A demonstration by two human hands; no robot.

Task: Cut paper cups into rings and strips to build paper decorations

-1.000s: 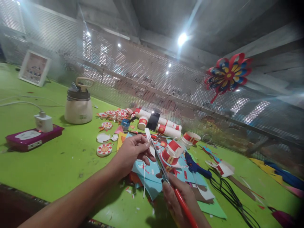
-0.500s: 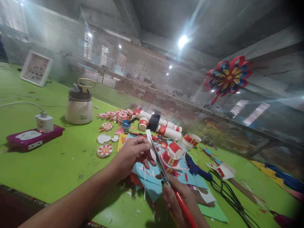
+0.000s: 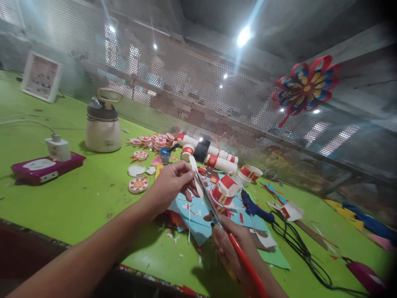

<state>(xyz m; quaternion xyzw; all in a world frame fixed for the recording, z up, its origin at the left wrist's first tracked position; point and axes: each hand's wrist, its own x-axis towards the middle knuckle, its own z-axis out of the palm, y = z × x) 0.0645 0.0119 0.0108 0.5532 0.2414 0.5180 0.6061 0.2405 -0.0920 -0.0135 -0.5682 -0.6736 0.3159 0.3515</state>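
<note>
a green table [image 3: 93, 215] spreads beneath us, a mesh screen [image 3: 186, 91] behind it. mid-view, above some blue paper [image 3: 198, 227], we have a white paper strip [image 3: 196, 176] pinched in our left hand [image 3: 173, 182], thumb and forefinger closed on it, other fingers loosely curled. our right hand [image 3: 232, 240], at five o'clock, is curled closed around the red handles of the scissors [image 3: 217, 217], blades beside the strip. outward from the strip, we see a glue gun [image 3: 256, 210] at four o'clock, a jug [image 3: 103, 134] at ten and a paper flower [image 3: 306, 88] at two.
</note>
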